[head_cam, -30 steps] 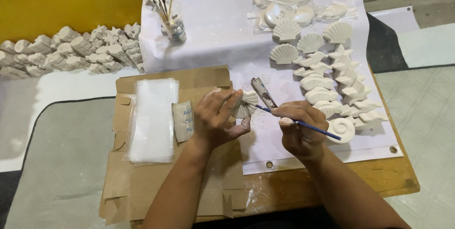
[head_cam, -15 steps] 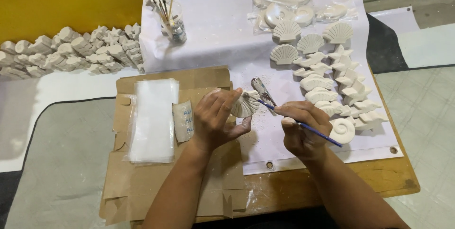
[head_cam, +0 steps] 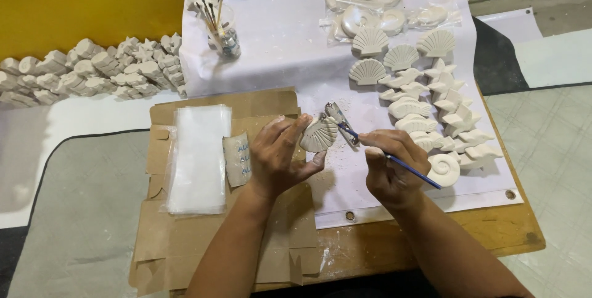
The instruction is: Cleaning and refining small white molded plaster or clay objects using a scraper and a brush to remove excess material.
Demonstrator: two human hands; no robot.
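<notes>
- Since earlier frame: L hand [head_cam: 280, 159] has turned the shell piece [head_cam: 319, 134] a bit more face-up; brush tip now closer to its right edge. R hand [head_cam: 390, 163] barely shifted.
- L hand clamped on the white scallop-shaped plaster shell, fingers behind and under it, thumb on lower rim. Shell is held in the air just above the white sheet [head_cam: 283, 51], over the cardboard's right edge.
- R hand closed in a pen grip round a thin blue-handled brush [head_cam: 394, 161]; bristle end points at shell's right side, seems touching or nearly, can't tell.
- Step in hand, my read: brushing dust/crumbs off the cast shell. Next move prob needs light strokes along the ribs, steady L grip, shell tilted so grit falls clear.
- Small metal tool [head_cam: 341, 122] lies on sheet just behind shell, white crumbs around it.
- Nearby: row of finished shells [head_cam: 431, 107] to the R, spiral shell [head_cam: 444, 169] near R hand, stack of clear bags [head_cam: 196, 156] on cardboard [head_cam: 185, 236], jar w/ brushes [head_cam: 225, 36] further back.
- Hard to make out: brush bristles hidden behind shell/tool; shell's back unseen; pieces at top edge cut off.
</notes>
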